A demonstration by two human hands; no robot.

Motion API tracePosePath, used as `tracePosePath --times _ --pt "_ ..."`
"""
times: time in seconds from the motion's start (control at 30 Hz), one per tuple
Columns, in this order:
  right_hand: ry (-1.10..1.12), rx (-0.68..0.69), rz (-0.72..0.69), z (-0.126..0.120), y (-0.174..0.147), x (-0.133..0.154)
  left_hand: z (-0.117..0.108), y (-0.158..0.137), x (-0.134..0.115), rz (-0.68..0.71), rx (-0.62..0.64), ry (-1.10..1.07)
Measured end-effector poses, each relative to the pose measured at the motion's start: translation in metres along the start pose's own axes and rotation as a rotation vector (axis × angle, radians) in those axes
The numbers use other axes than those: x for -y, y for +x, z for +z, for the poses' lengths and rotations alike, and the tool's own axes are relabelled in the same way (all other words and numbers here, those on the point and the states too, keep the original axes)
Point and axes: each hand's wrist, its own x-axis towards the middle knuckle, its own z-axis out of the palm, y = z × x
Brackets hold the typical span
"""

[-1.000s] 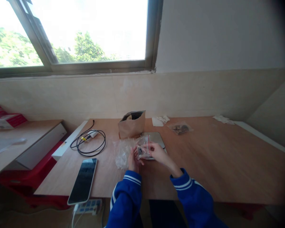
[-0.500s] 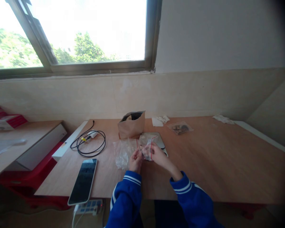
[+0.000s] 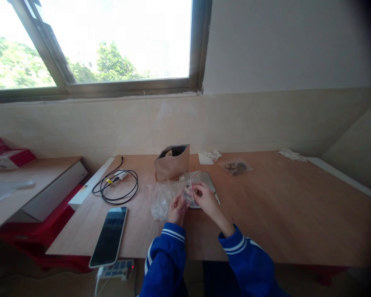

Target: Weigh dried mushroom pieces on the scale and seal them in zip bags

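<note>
A clear zip-lock bag with a red seal strip hangs between my hands, just over the near part of a flat scale. My left hand is closed on the bag's lower left side. My right hand pinches the bag by its red strip. Dark bits show in the bag, too small to name. Left of my left hand lies a heap of clear plastic bags. Behind the scale and heap, an open brown paper pouch stands upright; something pale shows inside it.
A filled zip-lock bag and crumpled tissue lie toward the wall. To the left are a coiled black cable and a smartphone near the front edge, its white cord hanging down. Another tissue lies far right.
My right hand has turned and shifted slightly along the bag's red strip, and the bag has tilted. More of the scale shows. My left hand has barely moved.
</note>
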Motion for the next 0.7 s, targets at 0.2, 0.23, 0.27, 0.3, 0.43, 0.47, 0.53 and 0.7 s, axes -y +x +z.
tracePosePath --times 0.2,0.23,0.27,0.3,0.43,0.47,0.53,0.7 --pt "-0.078 0.146 -0.100 0.002 -0.002 0.011 -0.004 0.003 0.003 0.069 -0.062 -0.021" --pt "-0.111 0.156 -0.105 0.000 -0.003 0.012 -0.005 0.003 0.003 0.074 -0.056 -0.018" --pt "-0.153 0.166 -0.110 -0.001 -0.004 0.013 -0.005 0.003 0.003 0.078 -0.048 -0.011" --pt "-0.196 0.174 -0.118 -0.003 -0.004 0.015 -0.005 0.003 0.003 0.080 -0.040 -0.002" --pt "-0.274 0.174 -0.143 -0.006 -0.007 0.018 -0.003 0.002 0.003 0.087 -0.027 0.026" --pt "-0.269 0.156 -0.140 -0.006 -0.007 0.019 -0.003 0.002 0.003 0.093 -0.028 0.025" --pt "-0.248 0.095 -0.121 -0.007 -0.007 0.019 -0.001 0.001 0.002 0.094 -0.031 0.017" --pt "-0.141 -0.055 -0.094 -0.009 -0.004 0.017 0.005 -0.002 -0.002 0.057 -0.064 -0.001"
